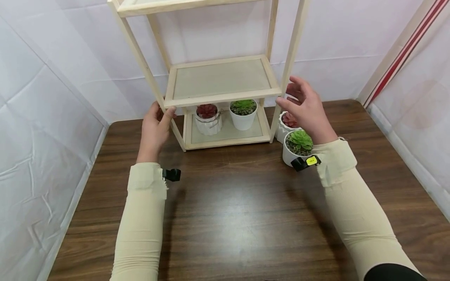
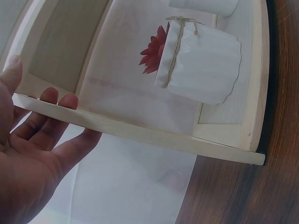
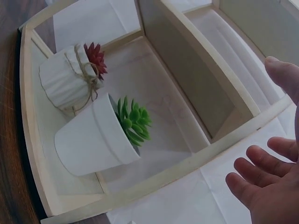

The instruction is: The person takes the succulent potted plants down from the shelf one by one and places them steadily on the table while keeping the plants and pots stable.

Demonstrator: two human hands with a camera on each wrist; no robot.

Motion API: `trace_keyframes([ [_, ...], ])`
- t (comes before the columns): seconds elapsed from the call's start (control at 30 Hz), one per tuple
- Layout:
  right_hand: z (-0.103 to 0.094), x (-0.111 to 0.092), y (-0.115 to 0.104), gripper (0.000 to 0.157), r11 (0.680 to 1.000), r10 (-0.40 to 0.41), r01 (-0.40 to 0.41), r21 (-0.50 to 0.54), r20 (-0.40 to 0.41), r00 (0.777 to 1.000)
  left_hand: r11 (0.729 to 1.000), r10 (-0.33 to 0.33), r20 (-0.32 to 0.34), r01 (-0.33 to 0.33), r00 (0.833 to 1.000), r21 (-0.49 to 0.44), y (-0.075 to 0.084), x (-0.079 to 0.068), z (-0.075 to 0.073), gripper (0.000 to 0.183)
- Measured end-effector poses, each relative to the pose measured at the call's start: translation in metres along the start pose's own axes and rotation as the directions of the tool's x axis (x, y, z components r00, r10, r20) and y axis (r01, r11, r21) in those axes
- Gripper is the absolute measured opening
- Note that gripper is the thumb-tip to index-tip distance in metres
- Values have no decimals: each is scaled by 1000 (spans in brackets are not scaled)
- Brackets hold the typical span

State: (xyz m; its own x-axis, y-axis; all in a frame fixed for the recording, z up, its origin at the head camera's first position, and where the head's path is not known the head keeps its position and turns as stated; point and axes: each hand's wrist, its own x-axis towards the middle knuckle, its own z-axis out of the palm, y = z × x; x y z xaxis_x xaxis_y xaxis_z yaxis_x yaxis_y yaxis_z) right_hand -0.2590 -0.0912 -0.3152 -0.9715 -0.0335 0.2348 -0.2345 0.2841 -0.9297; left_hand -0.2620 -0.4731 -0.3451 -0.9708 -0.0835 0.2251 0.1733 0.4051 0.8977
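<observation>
A pale wooden shelf rack [image 1: 225, 96] stands upright on the table. My left hand [image 1: 156, 128] grips its left front post, thumb in front and fingers curled around the wood, as the left wrist view shows. My right hand [image 1: 305, 107] is beside the right front post, fingers spread and slightly bent, holding nothing. In the right wrist view a gap shows between these fingers [image 3: 261, 172] and the post. On the bottom shelf sit a white ribbed pot with a red succulent [image 1: 208, 120], twine tied around it, and a smooth white pot with a green succulent [image 1: 243, 115].
Outside the rack, under my right wrist, stand a white pot with a red succulent [image 1: 289, 121] and a white pot with a green succulent [image 1: 297, 145]. White sheeting [image 1: 225, 33] hangs behind the brown wood-grain table [image 1: 228, 218]. The middle shelf [image 1: 221, 78] spans above the lower pots.
</observation>
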Motion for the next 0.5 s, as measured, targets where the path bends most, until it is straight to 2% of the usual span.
trace_keyframes([
  [0.17, 6, 3, -1, 67, 999, -1, 0, 53, 23, 1000, 1000, 2, 2, -2, 1000, -15, 0, 0, -1, 48],
  [0.5, 14, 9, -3, 61, 998, 18, -20, 55, 30, 999, 1000, 24, -3, -24, 1000, -17, -6, 2, 0, 50],
])
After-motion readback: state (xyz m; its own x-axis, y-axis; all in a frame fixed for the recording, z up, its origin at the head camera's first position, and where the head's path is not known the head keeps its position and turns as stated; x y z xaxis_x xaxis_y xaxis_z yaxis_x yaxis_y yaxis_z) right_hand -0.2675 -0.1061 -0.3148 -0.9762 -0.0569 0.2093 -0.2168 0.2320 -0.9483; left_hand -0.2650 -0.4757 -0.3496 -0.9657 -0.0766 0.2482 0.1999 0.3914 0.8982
